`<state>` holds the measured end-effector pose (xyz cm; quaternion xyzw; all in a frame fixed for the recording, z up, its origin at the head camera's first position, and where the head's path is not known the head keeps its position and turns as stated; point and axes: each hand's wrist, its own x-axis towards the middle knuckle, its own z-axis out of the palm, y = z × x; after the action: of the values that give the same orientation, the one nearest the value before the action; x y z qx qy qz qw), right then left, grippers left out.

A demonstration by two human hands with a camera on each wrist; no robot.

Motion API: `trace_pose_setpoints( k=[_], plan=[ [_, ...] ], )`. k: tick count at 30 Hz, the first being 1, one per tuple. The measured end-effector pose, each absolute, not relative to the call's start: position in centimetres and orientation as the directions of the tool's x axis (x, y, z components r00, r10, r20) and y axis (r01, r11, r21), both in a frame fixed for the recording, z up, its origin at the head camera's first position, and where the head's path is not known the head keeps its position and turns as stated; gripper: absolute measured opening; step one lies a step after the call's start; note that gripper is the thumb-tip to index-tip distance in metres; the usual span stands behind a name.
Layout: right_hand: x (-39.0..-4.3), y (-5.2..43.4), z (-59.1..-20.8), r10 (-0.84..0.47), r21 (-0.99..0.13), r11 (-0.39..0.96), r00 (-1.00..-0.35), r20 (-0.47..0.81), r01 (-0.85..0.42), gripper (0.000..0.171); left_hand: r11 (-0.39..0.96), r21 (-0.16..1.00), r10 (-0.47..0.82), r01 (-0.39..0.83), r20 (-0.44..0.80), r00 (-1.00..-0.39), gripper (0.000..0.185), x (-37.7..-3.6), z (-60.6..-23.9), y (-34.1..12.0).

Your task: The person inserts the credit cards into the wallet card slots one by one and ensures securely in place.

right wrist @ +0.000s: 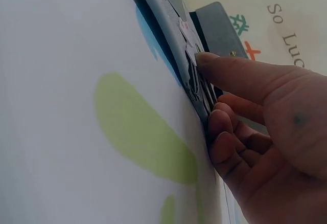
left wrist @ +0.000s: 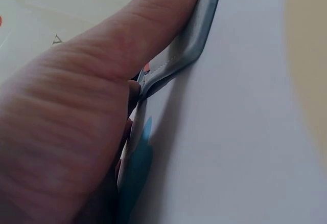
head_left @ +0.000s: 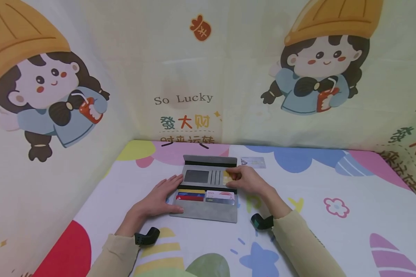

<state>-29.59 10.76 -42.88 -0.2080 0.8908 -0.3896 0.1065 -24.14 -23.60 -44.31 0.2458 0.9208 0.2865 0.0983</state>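
Observation:
A grey wallet (head_left: 203,211) lies unfolded on the table, its top flap raised. Bank cards (head_left: 220,195) in red, blue, white and grey fill its lower pockets, and a dark window (head_left: 196,176) is in its upper panel. My left hand (head_left: 161,196) rests along the wallet's left side, fingers extended and thumb on the lower panel; its wrist view shows that thumb (left wrist: 148,22) on the grey edge. At the upper panel's right end my right hand (head_left: 247,179) pinches a yellow card (head_left: 226,177) between thumb and curled fingers, partly hiding it.
A silver-grey card (head_left: 253,162) lies flat on the table beyond the right hand. The table is covered by a white cloth (head_left: 312,238) with colourful printed shapes. Cream curtains (head_left: 242,84) with cartoon prints stand behind and on both sides.

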Motion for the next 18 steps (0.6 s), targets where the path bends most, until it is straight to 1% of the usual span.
trace_pose_setpoints(
  k=[8,15,18],
  plan=[
    [-29.8,11.5,-42.5,-0.469,-0.736,0.601,-0.883,-0.007,-0.313,0.058,0.716,0.573,0.507,0.397,-0.036,-0.861,0.106,-24.1,-44.4,-23.8],
    [-30.2,12.7,-42.2,-0.437,-0.773,0.577,-0.899,-0.021,-0.263,0.059,0.708,0.588,0.506,0.390,-0.037,-0.862,0.105,-24.1,-44.3,-23.6],
    [-30.4,13.3,-42.1,-0.451,-0.789,0.545,-0.892,0.008,-0.283,0.057,0.707,0.590,0.508,0.391,-0.039,-0.861,0.105,-24.1,-44.3,-23.6]
  ],
)
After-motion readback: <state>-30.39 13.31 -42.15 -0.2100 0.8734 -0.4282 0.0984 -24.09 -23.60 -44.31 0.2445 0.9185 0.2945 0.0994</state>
